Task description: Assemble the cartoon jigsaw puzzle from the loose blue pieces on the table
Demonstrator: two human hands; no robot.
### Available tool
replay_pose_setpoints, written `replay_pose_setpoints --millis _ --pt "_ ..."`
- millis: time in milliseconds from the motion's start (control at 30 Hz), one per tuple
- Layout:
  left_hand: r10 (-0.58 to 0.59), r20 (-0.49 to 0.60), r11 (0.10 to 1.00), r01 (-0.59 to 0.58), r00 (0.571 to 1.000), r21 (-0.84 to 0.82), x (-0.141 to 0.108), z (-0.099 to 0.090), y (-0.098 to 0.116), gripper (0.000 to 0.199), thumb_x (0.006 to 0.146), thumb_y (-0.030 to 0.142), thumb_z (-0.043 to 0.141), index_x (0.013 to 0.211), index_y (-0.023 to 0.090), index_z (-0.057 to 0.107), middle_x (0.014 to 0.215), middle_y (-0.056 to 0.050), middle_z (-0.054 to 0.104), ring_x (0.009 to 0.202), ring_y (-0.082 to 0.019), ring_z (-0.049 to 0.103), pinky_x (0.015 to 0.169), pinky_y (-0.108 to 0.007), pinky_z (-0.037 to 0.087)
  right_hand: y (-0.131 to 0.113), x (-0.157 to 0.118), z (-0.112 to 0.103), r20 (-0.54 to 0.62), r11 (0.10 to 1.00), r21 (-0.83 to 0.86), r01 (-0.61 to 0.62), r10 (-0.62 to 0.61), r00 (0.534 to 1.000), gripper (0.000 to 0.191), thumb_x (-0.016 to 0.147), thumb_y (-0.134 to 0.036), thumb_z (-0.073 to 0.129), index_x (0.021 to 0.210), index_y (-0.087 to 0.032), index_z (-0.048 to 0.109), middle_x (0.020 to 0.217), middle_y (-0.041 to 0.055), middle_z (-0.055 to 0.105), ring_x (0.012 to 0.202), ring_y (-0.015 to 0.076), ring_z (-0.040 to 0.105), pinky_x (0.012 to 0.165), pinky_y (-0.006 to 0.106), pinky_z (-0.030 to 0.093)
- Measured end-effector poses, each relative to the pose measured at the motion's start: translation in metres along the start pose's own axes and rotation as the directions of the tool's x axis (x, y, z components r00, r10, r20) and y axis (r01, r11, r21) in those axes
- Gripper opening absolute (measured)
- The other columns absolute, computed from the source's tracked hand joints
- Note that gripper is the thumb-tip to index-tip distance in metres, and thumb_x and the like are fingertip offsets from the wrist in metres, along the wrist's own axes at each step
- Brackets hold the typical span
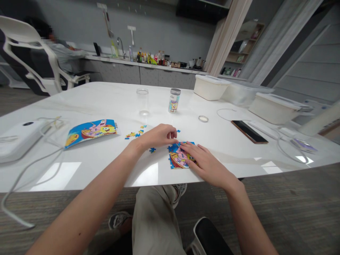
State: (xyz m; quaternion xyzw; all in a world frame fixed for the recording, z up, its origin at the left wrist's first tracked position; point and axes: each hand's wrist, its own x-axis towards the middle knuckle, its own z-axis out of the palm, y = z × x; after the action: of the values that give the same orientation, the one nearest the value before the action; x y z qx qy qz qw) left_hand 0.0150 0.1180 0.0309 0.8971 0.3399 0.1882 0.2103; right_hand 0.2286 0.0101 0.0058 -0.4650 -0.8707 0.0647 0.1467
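Two grips: left (159, 136) nearly shut (on what, unclear), right (205, 163) spread open on the jigsaw puzzle (174, 159).

Your left hand (156, 137) has small loose puzzle pieces (135, 134) in its way toward the picture card (91, 132); your right hand (208, 164) can pass rightward over the bench (225, 152) until the black phone (249, 131) stands in the way.

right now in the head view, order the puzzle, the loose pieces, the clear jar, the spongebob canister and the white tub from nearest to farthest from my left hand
From the left hand:
1. Partly assembled jigsaw puzzle, to its right
2. Loose puzzle pieces, to its left
3. Clear jar and SpongeBob canister, both ahead, too close to call
4. White tub, farther ahead and right
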Motion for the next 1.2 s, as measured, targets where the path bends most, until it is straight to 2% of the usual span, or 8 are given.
replay_pose_setpoints --millis 167,333,500,700,833,967,1067,1200 --pt "0.015 0.081 0.998 -0.02 0.997 0.06 -0.005 -0.003 -0.009 0.033 0.073 0.043 0.069 0.094 0.017 0.066 0.091 -0.005 0.064 0.085 -0.017 0.058 0.076 -0.027 0.043 0.0 0.0 0.0 0.001 1.0 0.013 0.006 -0.006 1.0 0.045 0.099 -0.042 0.034 0.141 -0.029 0.043 0.149 0.0011 0.043 0.14 0.0222 0.036 0.114 0.053 0.031" --pt "-0.057 0.113 0.998 0.057 0.992 0.004 -0.004 0.0 -0.009 0.031 0.073 0.041 0.067 0.092 0.017 0.064 0.084 -0.003 0.062 0.077 -0.015 0.056 0.069 -0.026 0.042 0.001 -0.001 -0.001 0.003 1.0 0.01 0.001 -0.001 1.0 0.045 0.099 -0.039 0.035 0.142 -0.031 0.042 0.149 0.0011 0.043 0.139 0.0222 0.037 0.114 0.053 0.03" --pt "-0.028 0.135 0.999 0.031 0.99 -0.019 -0.005 0.001 -0.003 0.026 0.077 0.039 0.062 0.091 0.017 0.063 0.084 -0.004 0.062 0.075 -0.014 0.055 0.068 -0.026 0.042 0.002 -0.001 -0.002 0.012 0.999 -0.01 0.037 -0.037 0.999 0.042 0.099 -0.032 0.033 0.137 -0.035 0.05 0.149 0.001 0.043 0.139 0.0235 0.037 0.112 0.054 0.031" --pt "-0.035 0.158 0.999 0.039 0.987 -0.021 -0.005 0.003 -0.006 0.043 0.072 0.049 0.066 0.1 0.017 0.062 0.094 -0.006 0.062 0.08 -0.016 0.054 0.071 -0.027 0.042 0.003 0.0 -0.001 0.021 0.998 -0.021 0.053 -0.052 0.998 0.041 0.099 -0.03 0.035 0.136 -0.033 0.051 0.149 0.0015 0.042 0.139 0.0223 0.036 0.113 0.053 0.03" --pt "-0.027 0.171 0.999 0.03 0.985 -0.014 -0.006 0.004 -0.008 0.041 0.074 0.048 0.064 0.101 0.017 0.061 0.095 -0.006 0.061 0.081 -0.016 0.054 0.071 -0.027 0.042 0.0 -0.001 -0.002 0.021 0.999 -0.011 0.034 -0.034 0.999 0.042 0.099 -0.032 0.032 0.138 -0.032 0.049 0.149 0.0015 0.043 0.14 0.0221 0.035 0.114 0.052 0.029" --pt "0.038 0.1 0.998 -0.043 0.994 0.048 -0.005 0.001 -0.011 0.031 0.079 0.039 0.061 0.099 0.017 0.059 0.093 -0.005 0.06 0.081 -0.016 0.054 0.073 -0.027 0.042 -0.003 -0.001 -0.004 0.03 1.0 0.017 -0.006 0.005 1.0 0.043 0.1 -0.036 0.03 0.14 -0.03 0.046 0.149 0.0016 0.043 0.141 0.0217 0.034 0.115 0.052 0.028" --pt "0.101 -0.053 0.982 -0.091 0.993 0.164 -0.004 -0.004 -0.013 0.015 0.083 0.024 0.052 0.095 0.016 0.058 0.091 -0.005 0.06 0.081 -0.015 0.054 0.076 -0.027 0.042 -0.004 0.0 -0.006 0.05 0.999 0.037 -0.017 0.015 0.999 0.044 0.1 -0.038 0.028 0.14 -0.031 0.046 0.15 0.0017 0.042 0.141 0.0215 0.033 0.115 0.052 0.027" --pt "0.135 -0.16 0.949 -0.081 0.978 0.305 -0.007 -0.009 -0.013 0.018 0.082 0.011 0.044 0.092 0.016 0.058 0.092 -0.007 0.061 0.081 -0.016 0.055 0.076 -0.028 0.041 -0.002 0.001 -0.006 0.053 0.999 0.045 -0.018 0.016 0.998 0.045 0.1 -0.04 0.027 0.14 -0.029 0.045 0.154 0.0017 0.035 0.143 0.0207 0.029 0.115 0.05 0.027"
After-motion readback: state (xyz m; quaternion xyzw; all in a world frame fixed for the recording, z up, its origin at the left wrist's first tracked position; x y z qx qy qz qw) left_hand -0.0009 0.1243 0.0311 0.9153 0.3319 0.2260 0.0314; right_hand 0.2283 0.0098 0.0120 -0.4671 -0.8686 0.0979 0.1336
